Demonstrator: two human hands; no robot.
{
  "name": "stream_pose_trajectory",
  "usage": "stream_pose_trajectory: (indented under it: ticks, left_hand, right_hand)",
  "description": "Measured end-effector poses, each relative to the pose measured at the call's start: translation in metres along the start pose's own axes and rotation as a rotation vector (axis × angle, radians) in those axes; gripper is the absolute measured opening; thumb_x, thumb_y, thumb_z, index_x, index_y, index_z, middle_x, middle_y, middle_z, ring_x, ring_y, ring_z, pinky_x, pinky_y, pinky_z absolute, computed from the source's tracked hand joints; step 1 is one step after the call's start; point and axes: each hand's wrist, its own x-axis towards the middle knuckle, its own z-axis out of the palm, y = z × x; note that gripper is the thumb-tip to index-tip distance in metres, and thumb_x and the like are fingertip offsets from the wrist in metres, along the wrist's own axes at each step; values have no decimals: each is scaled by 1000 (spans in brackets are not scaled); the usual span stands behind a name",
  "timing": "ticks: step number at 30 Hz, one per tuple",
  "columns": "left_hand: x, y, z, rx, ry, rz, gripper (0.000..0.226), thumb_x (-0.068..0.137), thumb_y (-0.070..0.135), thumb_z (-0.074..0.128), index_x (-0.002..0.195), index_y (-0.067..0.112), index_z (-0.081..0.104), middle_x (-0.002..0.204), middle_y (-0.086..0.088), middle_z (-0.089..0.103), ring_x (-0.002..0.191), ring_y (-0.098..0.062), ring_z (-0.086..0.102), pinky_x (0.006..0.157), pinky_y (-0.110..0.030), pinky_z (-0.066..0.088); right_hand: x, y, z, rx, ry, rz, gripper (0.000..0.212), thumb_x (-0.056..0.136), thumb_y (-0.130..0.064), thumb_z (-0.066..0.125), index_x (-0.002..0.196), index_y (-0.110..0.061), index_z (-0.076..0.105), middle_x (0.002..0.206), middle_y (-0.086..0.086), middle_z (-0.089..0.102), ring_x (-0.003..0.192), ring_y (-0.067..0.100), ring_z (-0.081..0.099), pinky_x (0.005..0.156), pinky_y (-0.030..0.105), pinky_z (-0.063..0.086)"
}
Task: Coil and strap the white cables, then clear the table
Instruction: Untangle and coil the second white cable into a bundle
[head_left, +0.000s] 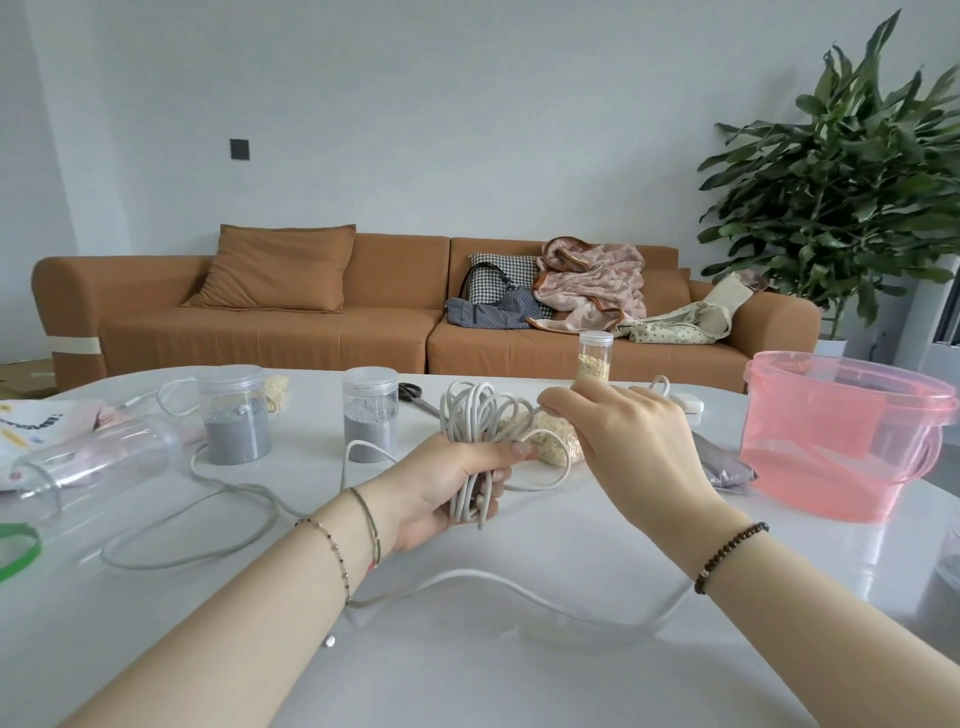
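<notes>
Nearest on the glossy white table (467, 675), a loose run of the thick white cable (493, 582) curves across from right to left and passes under both forearms, so plenty of slack is not yet wound in.

Just beyond it, the left hand (447, 493) wraps its fingers tightly round the lower end of the bundled white coil (478, 415), lifted clear of the table. It acts as the anchor that keeps the finished loops from springing apart. The right hand (634, 431) is narrowed to a pinch on the top of the loops, probably laying the next turn into place.

Behind the hands stand two clear lidded jars of grey powder (236, 415), and a thinner white cable (171, 395) lies by the left jar, uncoiled. A translucent pink plastic bucket (841, 431) sits at the right, a likely place to put things when the table is cleared. Farthest back is an orange-brown fabric sofa (311, 332).
</notes>
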Motion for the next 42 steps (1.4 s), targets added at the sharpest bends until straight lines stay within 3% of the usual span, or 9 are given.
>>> stream_pose_trajectory:
  ticks: [3,5,9,15,23,29,34,39,42]
  left_hand:
    - [0,-5,-2,10,6,-26,17,89,16,72,100,3,69,55,3,46,53,-11,43,47,-20,41]
    - [0,-9,-5,62,7,-51,11,87,17,74,88,9,67,55,3,45,50,-10,43,46,-20,39]
    - [-1,-13,-3,155,-19,-64,26,87,17,75,79,20,50,52,3,38,46,-10,31,45,-19,26]
    - [-8,-6,6,230,-133,-6,22,95,24,65,79,10,62,52,2,32,47,-13,27,47,-22,23]
    - [-14,2,11,-92,-288,28,20,85,24,63,72,12,53,49,4,30,48,-10,24,46,-20,18]
    - [-8,8,10,-329,-89,190,30,91,35,59,71,14,50,53,2,35,46,-9,30,43,-18,26]
    - [0,3,0,-213,209,264,32,95,35,61,76,10,60,58,-1,49,53,-13,43,51,-23,36]
    - [0,-3,0,-35,192,251,38,92,41,65,102,6,76,80,-4,68,70,-14,56,62,-26,46]
    - [-2,-4,1,38,161,237,28,92,40,65,99,17,79,88,1,70,84,-15,57,71,-28,47]
  right_hand:
    - [0,-2,-5,40,65,1,9,92,-19,66,84,-20,67,65,-4,54,50,20,53,47,27,34]
    - [1,-4,-7,57,107,-37,27,100,-32,54,80,-19,66,64,-4,55,48,19,52,46,27,33]
    - [2,-14,-14,78,146,-176,32,105,-31,48,82,-20,66,66,-5,53,51,20,53,45,33,40]
    - [2,-8,-14,197,140,-46,33,103,-42,47,87,-24,69,65,-6,55,47,20,52,42,28,35]
    - [-1,-6,-8,305,56,5,30,96,-24,38,118,-30,57,91,-6,71,57,26,63,42,37,48]
    - [-4,-11,-6,303,-38,134,37,102,-42,25,99,-23,57,73,-7,60,56,28,54,44,38,45]
    - [-6,-21,-5,295,-141,110,34,102,-45,30,92,-23,55,70,-6,58,61,26,53,50,36,43]
    - [-10,-28,-4,494,-248,132,21,102,-39,45,85,-26,46,64,-14,45,61,16,43,54,40,44]
    - [-10,-29,-6,491,-341,92,22,101,-36,50,82,-34,39,61,-17,44,61,15,38,52,36,36]
